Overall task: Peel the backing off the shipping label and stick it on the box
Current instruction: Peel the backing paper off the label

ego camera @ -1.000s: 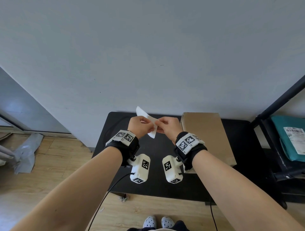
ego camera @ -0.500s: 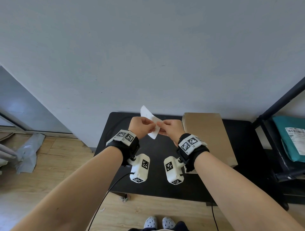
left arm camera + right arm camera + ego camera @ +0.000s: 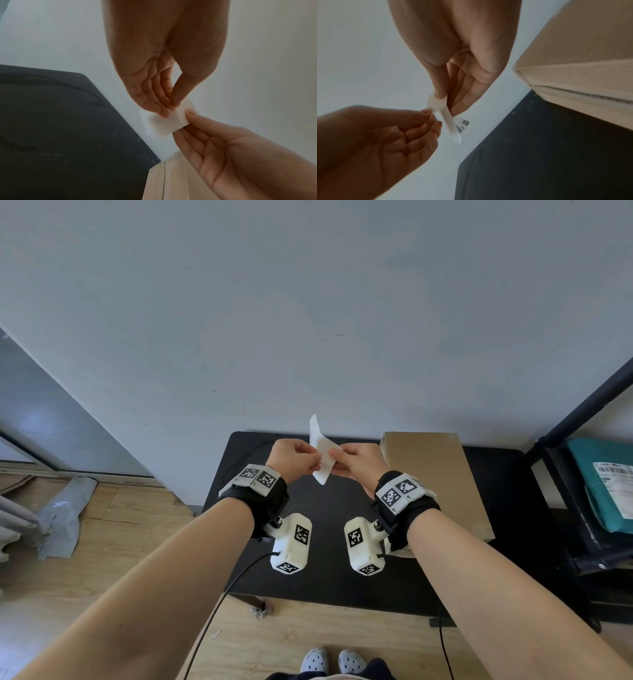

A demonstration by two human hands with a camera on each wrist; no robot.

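White paper, thin and slightly curled, is what I have between my two hands: the small white rectangular shipping label [image 3: 321, 455], held in the air above the black desk [image 3: 329, 570], clear of it and to the left of the box.

My left hand [image 3: 294, 456] has its grip closed on the label's left part, thumb over the top and fingers [image 3: 161, 105] flat behind the sheet. My right hand [image 3: 359, 463] pinches the nearer corner between thumb and forefinger; in the right wrist view two thin layers seem to part there, one bent back by my left thumb, so I judge the backing is only just starting to lift.

To do this well I think I should hold one layer still and draw the other away slowly, folding it low along the sheet instead of tugging outward, so that nothing tears or curls onto itself. I also want my fingertips on the margin, off the adhesive.

The label's long axis runs from its far tip, up and left towards the pale grey wall [image 3: 308, 302], down to its near tip, low and towards me. It stands nearly on edge.

The plain brown cardboard box [image 3: 435, 474] lies flat at the right, its top bare.
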